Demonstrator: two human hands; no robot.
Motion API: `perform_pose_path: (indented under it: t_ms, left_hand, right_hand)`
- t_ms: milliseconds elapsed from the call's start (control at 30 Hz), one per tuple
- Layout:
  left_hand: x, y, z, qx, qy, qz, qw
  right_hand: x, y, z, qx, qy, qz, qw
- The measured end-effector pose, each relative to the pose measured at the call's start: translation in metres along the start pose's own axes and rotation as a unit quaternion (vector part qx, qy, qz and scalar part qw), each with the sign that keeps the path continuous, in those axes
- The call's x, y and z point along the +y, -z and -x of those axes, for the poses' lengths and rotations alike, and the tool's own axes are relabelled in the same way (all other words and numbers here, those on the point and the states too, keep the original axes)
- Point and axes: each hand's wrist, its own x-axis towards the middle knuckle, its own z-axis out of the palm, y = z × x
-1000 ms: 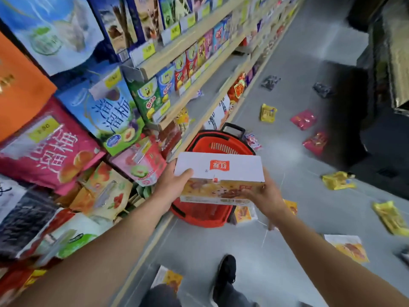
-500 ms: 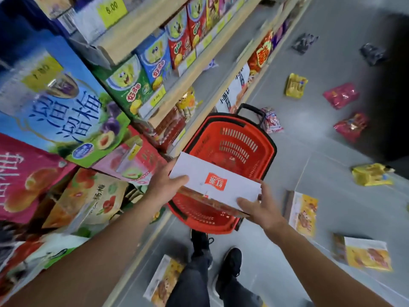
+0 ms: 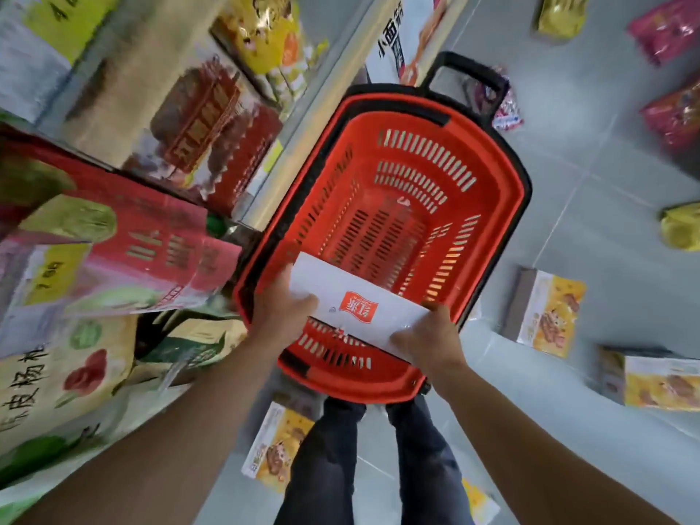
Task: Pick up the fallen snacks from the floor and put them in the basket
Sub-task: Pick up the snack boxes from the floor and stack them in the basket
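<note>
Shelves: seen at the left, packed with snack bags and boxes; much of it is blurred.
Left hand: the left end of the white box is gripped, thumb curled over its top face.
White box: held level between both hands above the near end of the basket; a red logo is seen on its top.
Basket: red with a black handle at its far end, set on the floor just right of the shelves; only its slotted bottom is seen inside.
Right hand: the right end of the box is gripped, fingers curled over the top.
Legs: dark trousers are seen just near of the basket.
Yellow boxes: left lying on the floor right of the basket; another is seen at the near left of the legs.
Pink bags: left on the floor at the far right, with yellow bags beside them.
</note>
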Motion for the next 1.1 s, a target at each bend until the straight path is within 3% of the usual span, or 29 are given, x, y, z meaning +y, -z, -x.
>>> perform_pose_path:
  t_ms: [233, 333, 500, 733, 1100]
  left_hand:
    - [-0.060, -0.055, -0.080, -0.037, 0.054, 0.054, 0.996]
    - [-0.082, -0.074, -0.116, -0.052, 0.080, 0.082, 0.992]
    - [-0.108, -0.102, -0.163, -0.068, 0.094, 0.121, 0.986]
    - [-0.128, -0.124, -0.201, -0.069, 0.118, 0.144, 0.980]
    - [-0.149, -0.148, -0.231, -0.067, 0.145, 0.115, 0.980]
  right_hand:
    - [0.017, -0.060, -0.092, -0.007, -0.054, 0.066, 0.996]
    - [0.024, -0.081, -0.124, -0.033, -0.101, 0.036, 0.994]
    - [0.034, -0.103, -0.169, -0.046, -0.204, -0.107, 0.972]
    - [0.044, -0.144, -0.213, -0.030, -0.219, -0.239, 0.946]
    - [0.076, -0.185, -0.269, -0.063, -0.226, -0.266, 0.935]
